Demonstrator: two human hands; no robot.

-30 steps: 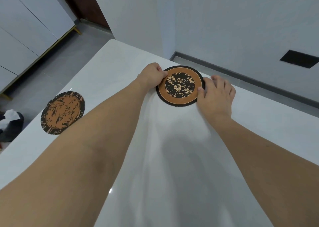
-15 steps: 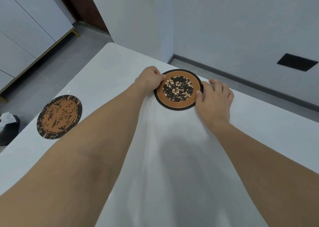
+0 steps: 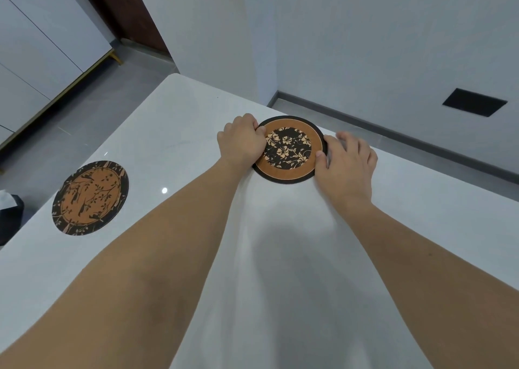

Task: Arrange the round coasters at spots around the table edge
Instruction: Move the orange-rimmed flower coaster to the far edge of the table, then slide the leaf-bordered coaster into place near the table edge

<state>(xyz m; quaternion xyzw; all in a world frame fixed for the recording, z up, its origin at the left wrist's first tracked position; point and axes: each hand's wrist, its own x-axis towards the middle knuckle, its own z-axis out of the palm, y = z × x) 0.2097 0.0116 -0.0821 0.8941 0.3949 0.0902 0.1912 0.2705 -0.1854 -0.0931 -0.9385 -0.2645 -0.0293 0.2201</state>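
A round coaster with an orange ring and a black floral centre point(image 3: 289, 150) lies flat near the far edge of the white table point(image 3: 266, 270). My left hand point(image 3: 243, 141) is curled over the coaster's left rim, thumb on its edge. My right hand point(image 3: 348, 162) rests against its right rim, thumb on top and fingers spread on the table. A second round coaster, orange with black branches and a dark border point(image 3: 90, 197), lies flat near the table's left edge, apart from both hands.
Beyond the far edge the grey floor and a white wall with a dark vent point(image 3: 474, 102) are close. White cabinets point(image 3: 33, 45) stand at the left. A dark bin with white paper point(image 3: 9, 214) sits on the floor beside the table's left edge.
Both hands stayed on the floral coaster, which has barely moved on the table. My head camera shifted slightly, so everything sits a little lower and further left in view.
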